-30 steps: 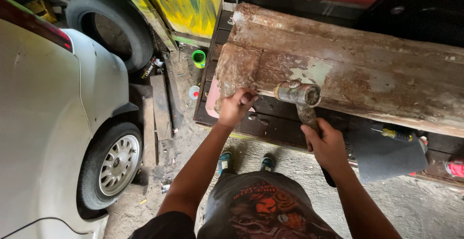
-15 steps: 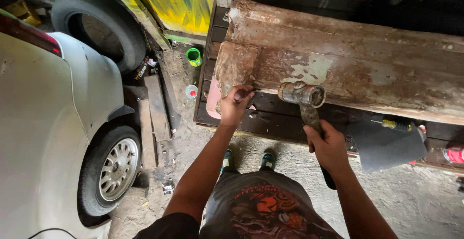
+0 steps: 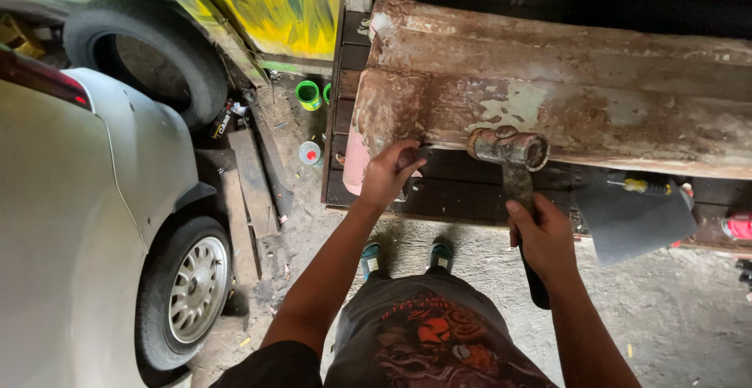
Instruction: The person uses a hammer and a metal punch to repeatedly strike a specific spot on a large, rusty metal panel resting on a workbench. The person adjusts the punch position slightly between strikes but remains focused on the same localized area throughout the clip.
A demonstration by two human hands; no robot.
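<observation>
Hammer (image 3: 509, 153) in right hand (image 3: 544, 239) grip

Head view, steeply downward, close workbench (image 3: 439, 200)

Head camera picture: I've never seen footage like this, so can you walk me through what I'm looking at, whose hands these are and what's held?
This is one view from a camera worn on a person's head, looking down, so the two bare arms reaching up from the bottom are that person's own. The right hand grips the handle of a heavy hammer, whose head sits against a long rusty metal panel. The left hand holds a thin rod, likely a chisel, at the panel's lower edge, pointing toward the hammer head. The panel lies on a dark workbench. A screwdriver and a grey sheet lie to the right. On the left stand a white car and a spare tyre.
</observation>
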